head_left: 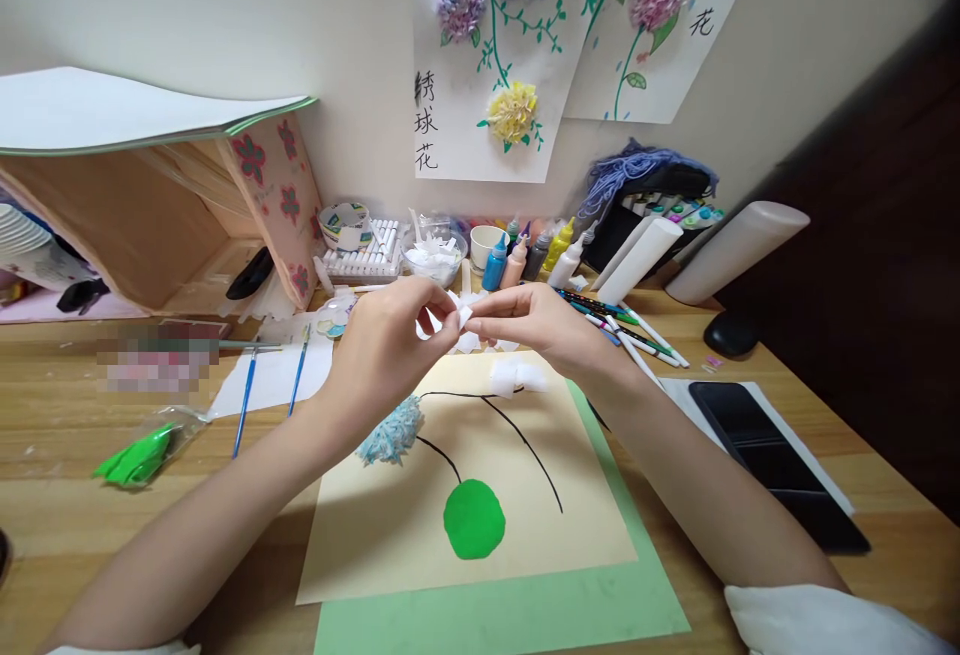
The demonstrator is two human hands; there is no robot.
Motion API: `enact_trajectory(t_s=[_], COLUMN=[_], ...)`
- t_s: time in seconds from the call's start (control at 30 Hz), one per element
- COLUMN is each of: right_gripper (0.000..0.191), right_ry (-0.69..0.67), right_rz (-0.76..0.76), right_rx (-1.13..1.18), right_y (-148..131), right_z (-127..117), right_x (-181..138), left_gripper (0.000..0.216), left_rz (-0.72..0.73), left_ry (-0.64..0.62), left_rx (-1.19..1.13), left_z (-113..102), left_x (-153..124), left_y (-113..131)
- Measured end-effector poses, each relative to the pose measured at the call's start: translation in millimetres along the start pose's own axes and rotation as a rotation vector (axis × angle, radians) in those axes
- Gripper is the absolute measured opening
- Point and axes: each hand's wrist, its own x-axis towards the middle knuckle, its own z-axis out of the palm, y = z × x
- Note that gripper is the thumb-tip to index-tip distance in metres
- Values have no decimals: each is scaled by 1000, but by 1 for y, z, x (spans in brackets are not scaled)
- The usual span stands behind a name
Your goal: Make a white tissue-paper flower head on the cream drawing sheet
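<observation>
Above the far edge of the cream sheet (pixel 390 555), my left hand (pixel 397 335) and my right hand (pixel 532 325) meet at the fingertips. Both pinch a small piece of white paper (pixel 465 316). Behind the fingers lie more loose white paper pieces (pixel 469 343), partly hidden. The cream sheet bears a green round patch (pixel 475 519), black drawn stems (pixel 529 437) and a pale blue paper pompom flower (pixel 393 431), partly covered by my left forearm. White squares (pixel 517 375) sit at the upper end of a stem.
Under the cream sheet lies a green sheet (pixel 495 625). Paint bottles (pixel 536 255), a bowl of white scraps (pixel 433 257) and markers (pixel 630 335) stand or lie at the back. Paintbrushes (pixel 244 400) and a green item in a plastic bag (pixel 139 455) are left; a black phone-like slab (pixel 776 465) is right.
</observation>
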Motion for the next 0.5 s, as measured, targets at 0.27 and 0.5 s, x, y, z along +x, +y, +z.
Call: enact_trajectory(t_s=[0.27, 0.5], right_gripper=[18, 21], right_ry=[60, 66], right_rz=[-24, -25], right_rx=[-4, -9], right_y=[0, 1], right_z=[0, 2], right_x=[1, -2], left_gripper=[8, 8], left_rz=[116, 128], left_ry=[41, 64], left_rx=[83, 61], left_z=[1, 2], left_x=[-1, -1], left_y=[-4, -4])
